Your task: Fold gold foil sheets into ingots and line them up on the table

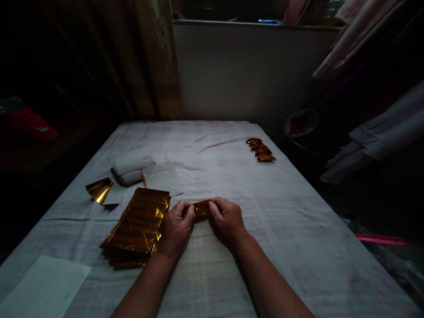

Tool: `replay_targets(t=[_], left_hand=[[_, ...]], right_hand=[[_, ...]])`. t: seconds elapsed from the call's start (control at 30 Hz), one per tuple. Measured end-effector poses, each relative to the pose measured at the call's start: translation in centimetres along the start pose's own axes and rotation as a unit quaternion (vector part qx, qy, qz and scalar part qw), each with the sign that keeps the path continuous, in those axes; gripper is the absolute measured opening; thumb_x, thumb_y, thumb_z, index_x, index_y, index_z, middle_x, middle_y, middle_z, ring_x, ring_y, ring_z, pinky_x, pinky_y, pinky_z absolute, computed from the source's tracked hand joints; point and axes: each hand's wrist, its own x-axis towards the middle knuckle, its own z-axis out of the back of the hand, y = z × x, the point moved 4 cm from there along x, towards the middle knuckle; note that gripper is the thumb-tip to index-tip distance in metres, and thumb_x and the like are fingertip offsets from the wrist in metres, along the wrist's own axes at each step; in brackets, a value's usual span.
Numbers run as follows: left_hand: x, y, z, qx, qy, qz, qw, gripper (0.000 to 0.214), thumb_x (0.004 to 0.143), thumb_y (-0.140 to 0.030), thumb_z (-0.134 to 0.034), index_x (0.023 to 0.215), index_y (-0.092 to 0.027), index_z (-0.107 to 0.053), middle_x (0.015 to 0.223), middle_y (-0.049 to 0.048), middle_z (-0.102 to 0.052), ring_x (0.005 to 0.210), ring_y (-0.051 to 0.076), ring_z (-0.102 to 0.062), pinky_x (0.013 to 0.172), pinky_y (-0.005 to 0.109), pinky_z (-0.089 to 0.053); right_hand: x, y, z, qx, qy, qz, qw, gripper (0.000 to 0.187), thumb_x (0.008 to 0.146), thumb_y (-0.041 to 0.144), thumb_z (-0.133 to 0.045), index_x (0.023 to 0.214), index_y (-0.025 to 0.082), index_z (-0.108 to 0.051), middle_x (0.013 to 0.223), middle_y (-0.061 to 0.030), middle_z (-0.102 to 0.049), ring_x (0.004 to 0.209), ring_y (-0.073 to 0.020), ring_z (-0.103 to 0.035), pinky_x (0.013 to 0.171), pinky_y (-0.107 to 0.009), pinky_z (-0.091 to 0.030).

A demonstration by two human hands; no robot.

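Note:
Between my two hands is a small folded strip of shiny gold foil paper (201, 209), held just above or on the cloth. My left hand (177, 227) pinches its left end, and my right hand (228, 218) pinches the right end; both are closed, with the thumbs on top. Close beside my left hand lies a thick stack of gold foil sheets (141, 221). Toward the far right of the table sit several folded gold foil pieces (261, 150) in a short row. The strip's ends are hidden under my fingers.
A curled gold foil scrap (100, 190) lies left of the stack. Behind it are a folded grey-white paper bundle (130, 162) and a loose sheet (162, 176). White paper (43, 287) is at the near left. Clothes (391, 123) hang past the table's right edge.

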Motion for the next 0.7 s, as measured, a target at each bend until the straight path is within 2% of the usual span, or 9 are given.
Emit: replay_targets(t=[0.43,0.7], left_hand=[[0.23,0.01,0.04,-0.004,-0.03,0.014,0.999,0.022,0.083,-0.038,-0.05,0.082,-0.022,-0.065,0.064,-0.0011,-0.066,0.056,0.016,-0.061,0.057,0.026,-0.046],[0.08,0.07,0.04,-0.014,-0.032,0.024,0.999,0.025,0.085,-0.036,-0.049,0.095,-0.021,-0.066,0.063,-0.0019,-0.063,0.056,0.015,-0.061,0.057,0.025,-0.046]], right_hand=[[-0.2,0.26,-0.28,0.016,0.019,0.033,0.999,0.029,0.094,0.029,-0.046,0.083,0.023,-0.072,0.074,-0.0024,-0.073,0.064,-0.0146,-0.064,0.063,-0.023,-0.041],[-0.3,0.09,-0.63,0.035,0.051,0.031,0.998,0.03,0.096,0.031,-0.045,0.086,0.023,-0.072,0.081,-0.0033,-0.074,0.072,-0.0159,-0.067,0.069,-0.023,-0.044]])
